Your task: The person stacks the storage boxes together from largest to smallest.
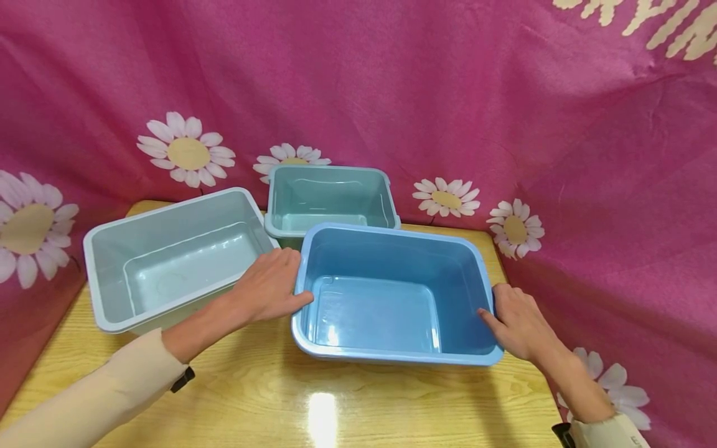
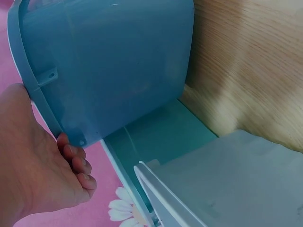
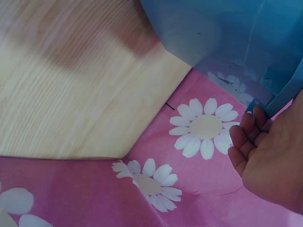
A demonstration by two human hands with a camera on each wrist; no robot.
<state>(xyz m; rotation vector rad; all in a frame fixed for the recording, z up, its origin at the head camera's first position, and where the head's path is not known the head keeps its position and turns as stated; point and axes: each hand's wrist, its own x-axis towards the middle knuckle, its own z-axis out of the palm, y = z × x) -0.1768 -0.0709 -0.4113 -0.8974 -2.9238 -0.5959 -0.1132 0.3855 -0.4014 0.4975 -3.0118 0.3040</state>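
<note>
A blue plastic storage bin [image 1: 381,311], its open top toward the head camera, is held at both short ends. My left hand [image 1: 274,283] grips its left rim, thumb over the edge inside and fingers curled beneath, as the left wrist view shows. On the opposite rim my right hand [image 1: 518,320] holds on the same way, fingertips [image 3: 246,137] under the lip. To the left, a grey-blue bin [image 1: 168,221] stands on the table near my left forearm. Behind the blue bin is a teal bin [image 1: 330,174], its front partly hidden.
All this is on or over a light wooden table [image 1: 252,386]. A pink cloth [image 1: 358,81] with white daisies hangs close behind the table and along its sides. The grey-blue and teal bins sit close together at the back left.
</note>
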